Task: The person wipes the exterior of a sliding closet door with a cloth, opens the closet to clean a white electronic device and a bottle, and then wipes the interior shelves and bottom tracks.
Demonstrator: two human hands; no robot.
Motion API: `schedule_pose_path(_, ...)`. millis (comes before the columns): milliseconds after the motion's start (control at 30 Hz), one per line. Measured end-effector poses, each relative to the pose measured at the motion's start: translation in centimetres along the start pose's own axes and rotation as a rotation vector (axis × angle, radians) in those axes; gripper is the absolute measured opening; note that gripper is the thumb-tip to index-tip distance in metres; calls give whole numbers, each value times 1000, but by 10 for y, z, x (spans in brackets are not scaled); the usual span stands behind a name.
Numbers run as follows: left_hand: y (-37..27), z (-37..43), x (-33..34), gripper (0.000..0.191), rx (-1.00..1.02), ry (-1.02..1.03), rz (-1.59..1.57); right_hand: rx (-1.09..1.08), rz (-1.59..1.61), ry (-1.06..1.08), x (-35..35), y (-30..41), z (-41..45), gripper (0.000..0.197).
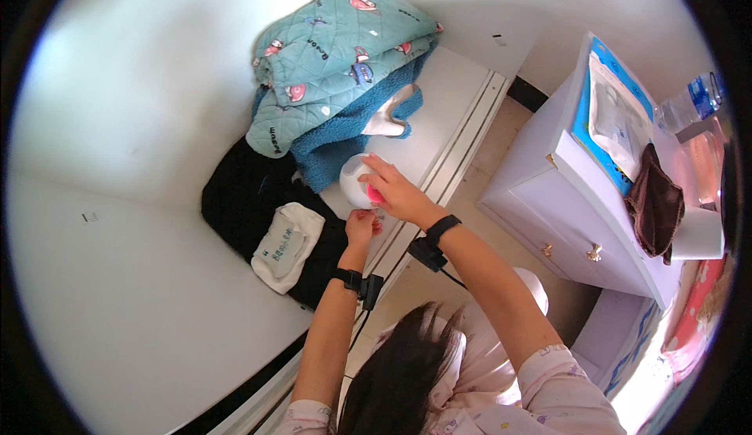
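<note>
My right hand [393, 191] is closed around a rounded white object with a pink part [352, 183], held over the white cabinet floor [411, 159]. Just below it, my left hand [363, 227] has its fingers curled near the object's lower end; whether it grips anything cannot be told. To the left lies a folded black fuzzy cloth [247, 191] with a white cloth item bearing writing [286, 247] on top. Beyond the hands, a green quilted fabric with printed figures [335, 53] rests on a blue fleecy cloth [329, 144] with a white patch.
White panels surround the cabinet floor, with a sliding-door track [464, 135] along its near edge. At right stands a lilac cabinet [546, 194] with small knobs, bearing a blue packet [623, 103], a brown cloth [655, 206], a plastic bottle [684, 106] and a white roll [699, 234].
</note>
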State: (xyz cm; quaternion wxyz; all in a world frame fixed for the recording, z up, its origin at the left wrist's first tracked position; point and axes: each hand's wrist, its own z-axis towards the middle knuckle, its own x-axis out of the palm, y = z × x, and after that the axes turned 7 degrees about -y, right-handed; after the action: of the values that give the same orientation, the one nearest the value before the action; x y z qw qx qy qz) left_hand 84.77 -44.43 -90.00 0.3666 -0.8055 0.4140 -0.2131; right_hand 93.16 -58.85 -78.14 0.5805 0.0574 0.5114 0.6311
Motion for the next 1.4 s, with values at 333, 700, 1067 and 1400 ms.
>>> schedule_pose_path(333, -17, -7, 27, 34, 25, 142, -186, 212, -70, 32, 7, -3, -10, 66)
schedule_pose_path(700, -81, -98, 11, 35, -70, 233, -159, 367, 396, -511, -41, -14, 7, 50)
schedule_pose_path(1067, -139, -81, 55, 62, 1202, 70, 962, 624, 716, -432, -229, 233, -133, 29)
schedule_pose_path(1400, -118, -6, 27, 73, 1260, 208, 1294, 818, 225, -1237, -258, 374, -306, 20)
